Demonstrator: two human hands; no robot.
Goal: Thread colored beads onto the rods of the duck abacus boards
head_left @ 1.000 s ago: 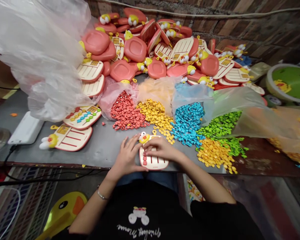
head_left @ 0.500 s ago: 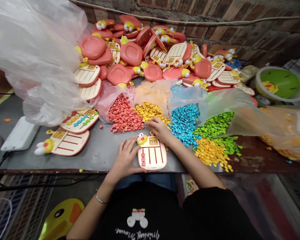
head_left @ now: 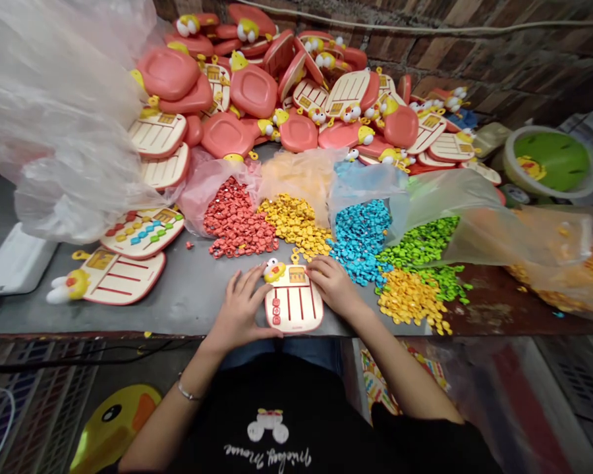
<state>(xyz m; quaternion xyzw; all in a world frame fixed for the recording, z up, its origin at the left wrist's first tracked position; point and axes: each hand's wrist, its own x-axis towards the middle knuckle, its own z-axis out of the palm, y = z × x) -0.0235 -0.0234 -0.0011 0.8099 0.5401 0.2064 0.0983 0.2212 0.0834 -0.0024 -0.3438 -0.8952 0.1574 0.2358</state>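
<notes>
A cream toy board with a red rim, slots and a yellow duck head lies flat near the table's front edge. Several red beads sit in its leftmost slot. My left hand holds the board's left side, fingers by the duck head and thumb at the lower corner. At the upper right edge of the board is my right hand, its fingers bent together; whatever is between the fingertips is hidden. Beyond the board lie loose red beads, yellow beads and blue beads.
Green beads and orange-yellow pieces lie to the right. Similar boards rest at left, near a white power bank. A big heap of red-backed boards lines the brick wall. Clear plastic bags bulge at left.
My right hand has drawn back from the edge of the red and yellow beads to the board's upper right edge. My left hand stays on the board. The view has shifted slightly.
</notes>
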